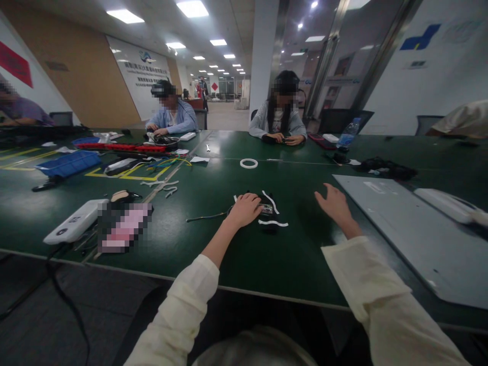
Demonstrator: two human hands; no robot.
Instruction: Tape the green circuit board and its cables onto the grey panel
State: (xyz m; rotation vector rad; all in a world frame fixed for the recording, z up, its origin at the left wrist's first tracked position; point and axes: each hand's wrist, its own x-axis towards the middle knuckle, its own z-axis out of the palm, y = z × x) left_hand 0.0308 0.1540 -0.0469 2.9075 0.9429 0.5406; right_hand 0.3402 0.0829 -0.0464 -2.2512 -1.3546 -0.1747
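My left hand [247, 207] lies over the left part of a small black piece with a circuit board [267, 209], its fingers bent down onto it and close together. The hand covers much of the piece. A thin dark cable [206, 217] runs out from it to the left across the table. White strips [273, 223] lie on or beside the black piece, at its near side and its far right. To the right, my right hand [333, 202] hangs above the table with thumb and fingers apart, holding nothing.
On the green table [290, 269] lies a white ring of tape [248, 163]. A grey board [412, 229] lies at the right. A white power bank [76, 221], a pink phone [127, 226] and a blue bin [70, 163] are at the left. Two people sit opposite, near a water bottle [348, 133].
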